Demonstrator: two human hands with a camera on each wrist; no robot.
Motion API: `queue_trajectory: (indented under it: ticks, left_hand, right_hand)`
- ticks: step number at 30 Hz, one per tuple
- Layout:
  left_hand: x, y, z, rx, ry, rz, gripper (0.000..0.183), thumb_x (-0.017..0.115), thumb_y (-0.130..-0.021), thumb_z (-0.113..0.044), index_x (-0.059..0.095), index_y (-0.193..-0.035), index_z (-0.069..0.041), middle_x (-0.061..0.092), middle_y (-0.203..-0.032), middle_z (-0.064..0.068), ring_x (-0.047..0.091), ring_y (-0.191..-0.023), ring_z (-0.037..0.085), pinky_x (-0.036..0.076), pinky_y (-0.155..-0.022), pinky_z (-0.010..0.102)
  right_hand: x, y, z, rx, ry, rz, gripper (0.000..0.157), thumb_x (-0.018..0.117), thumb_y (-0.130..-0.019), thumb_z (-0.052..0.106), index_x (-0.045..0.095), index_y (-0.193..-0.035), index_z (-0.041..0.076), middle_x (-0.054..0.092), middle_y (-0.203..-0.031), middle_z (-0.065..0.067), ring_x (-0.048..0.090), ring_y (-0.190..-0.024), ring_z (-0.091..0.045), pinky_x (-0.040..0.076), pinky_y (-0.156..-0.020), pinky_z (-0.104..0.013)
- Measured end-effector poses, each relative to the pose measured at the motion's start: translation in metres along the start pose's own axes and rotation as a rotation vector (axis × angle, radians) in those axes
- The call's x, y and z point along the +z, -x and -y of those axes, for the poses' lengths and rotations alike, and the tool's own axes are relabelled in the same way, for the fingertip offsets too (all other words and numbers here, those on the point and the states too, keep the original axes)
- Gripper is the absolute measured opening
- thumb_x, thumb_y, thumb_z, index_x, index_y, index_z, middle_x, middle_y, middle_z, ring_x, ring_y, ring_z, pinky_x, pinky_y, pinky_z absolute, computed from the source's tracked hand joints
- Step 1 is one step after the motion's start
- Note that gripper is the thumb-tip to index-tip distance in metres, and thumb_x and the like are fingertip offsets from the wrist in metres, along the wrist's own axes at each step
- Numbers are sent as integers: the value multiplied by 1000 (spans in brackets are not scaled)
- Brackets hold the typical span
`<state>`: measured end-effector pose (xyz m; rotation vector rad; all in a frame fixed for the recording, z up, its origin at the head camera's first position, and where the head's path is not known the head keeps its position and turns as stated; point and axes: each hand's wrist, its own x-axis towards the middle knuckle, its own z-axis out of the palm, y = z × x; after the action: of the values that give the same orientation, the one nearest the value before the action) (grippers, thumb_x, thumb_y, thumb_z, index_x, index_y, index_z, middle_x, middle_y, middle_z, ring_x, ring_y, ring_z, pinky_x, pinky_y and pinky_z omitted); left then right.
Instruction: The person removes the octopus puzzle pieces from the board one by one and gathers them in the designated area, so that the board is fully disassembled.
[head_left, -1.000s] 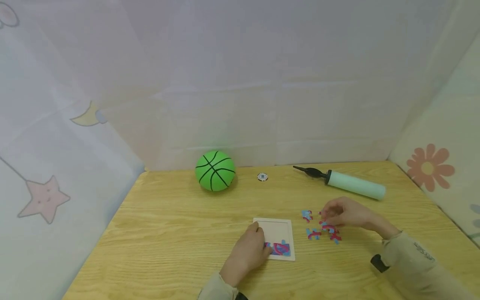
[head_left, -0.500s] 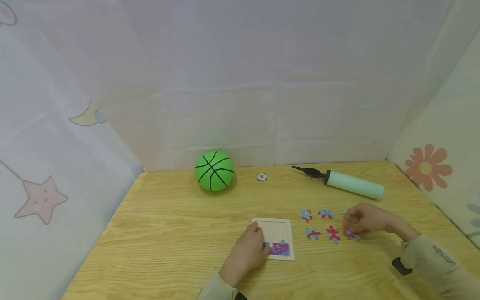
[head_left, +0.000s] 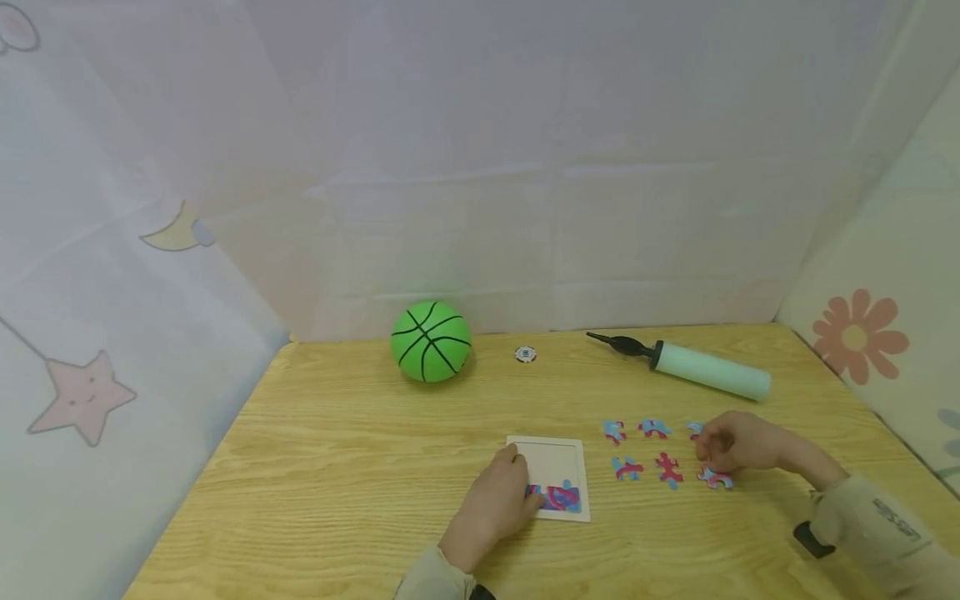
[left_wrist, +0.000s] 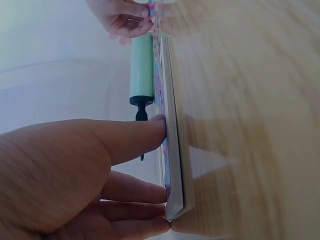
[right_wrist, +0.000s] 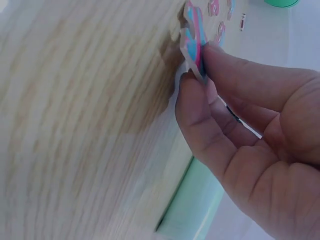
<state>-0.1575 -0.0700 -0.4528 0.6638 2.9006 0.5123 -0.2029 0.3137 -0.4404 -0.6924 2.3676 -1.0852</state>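
Observation:
In the head view a square white puzzle tray [head_left: 551, 458] lies on the table, with joined blue, pink and purple pieces [head_left: 562, 497] along its near side. My left hand [head_left: 495, 496] holds the tray at its near left corner; the left wrist view shows the thumb and fingertips against its rim [left_wrist: 173, 165]. My right hand [head_left: 738, 442] pinches a blue-and-pink jigsaw piece [right_wrist: 194, 42] between thumb and index finger, tilted close to the tabletop. Left of that hand lie several loose pieces, among them a red one [head_left: 669, 470]. Another blue piece [head_left: 694, 429] is partly hidden behind the fingers.
A green ball [head_left: 431, 342] with black lines sits at the back of the wooden table [head_left: 322, 483]. A round chip [head_left: 525, 354] lies right of it. Farther right is a pale green hand pump [head_left: 712, 372] with a black nozzle. Fabric walls stand behind and at both sides.
My right hand has moved right, away from the clustered pieces, which now lie spread apart. The piece at its fingertips has shifted slightly right and turned. My left hand stays on the tray.

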Motion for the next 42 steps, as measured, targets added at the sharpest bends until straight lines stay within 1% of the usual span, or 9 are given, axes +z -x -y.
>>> queue_trajectory:
  ticks: [5,9,14,21,27,32,35,39,42]
  left_hand:
    - [0,2,2,-3,12,-5,55,73,-86,-27,56,-118,14,49,-133,28,54,-118,35,48,-95,38]
    - [0,4,3,4,9,-17,53,73,-85,-26,57,-116,14,50,-132,28,54,-118,35,49,-95,38]
    - [-1,4,3,14,5,-24,53,73,-85,-26,57,-116,14,50,-131,28,54,-119,35,48,-95,38]
    - [0,2,3,-6,21,9,57,69,-89,-30,54,-123,14,48,-135,27,52,-122,34,46,-98,39]
    - [-3,-1,6,-8,87,35,55,67,-90,-32,55,-122,11,48,-135,25,53,-120,33,46,-98,40]
    - [-8,-1,14,20,131,60,56,69,-88,-30,54,-124,9,46,-138,24,50,-123,34,43,-101,43]
    - [-10,0,19,50,117,69,49,70,-87,-29,58,-118,7,47,-137,24,49,-125,34,42,-102,43]
    - [-11,1,20,79,89,71,42,73,-85,-27,61,-111,4,52,-133,22,50,-124,33,42,-102,41]
    - [-12,2,20,77,80,81,50,75,-84,-27,59,-118,6,51,-134,21,49,-125,33,41,-103,40]
  right_hand:
    - [2,-2,-2,-50,82,-34,7,70,-83,0,63,-84,0,62,-72,3,51,-61,0,46,-52,-23]
    - [4,-5,-1,-25,137,-57,10,72,-81,3,62,-83,2,61,-71,6,52,-62,-1,45,-54,-23]
    - [5,-5,0,-1,169,-79,13,75,-79,5,62,-82,3,60,-71,6,52,-62,-1,44,-55,-23]
    - [7,-2,-2,61,181,-113,14,75,-78,8,62,-82,5,58,-70,6,51,-63,-2,44,-57,-23]
    - [7,-2,0,52,211,-141,12,74,-80,9,63,-82,7,59,-71,7,52,-64,-2,44,-57,-24]
    - [9,-12,16,21,205,-159,9,72,-86,15,64,-84,10,60,-72,7,52,-63,-2,45,-56,-24]
    - [13,-21,27,3,169,-149,9,71,-87,16,64,-85,10,61,-71,5,53,-60,-4,46,-55,-25]
    - [25,-38,42,-58,125,-134,8,70,-88,16,65,-87,9,62,-72,2,53,-59,-5,47,-55,-25]
    - [37,-55,59,-92,105,-113,8,68,-89,17,66,-87,9,63,-73,1,55,-61,-6,49,-57,-25]
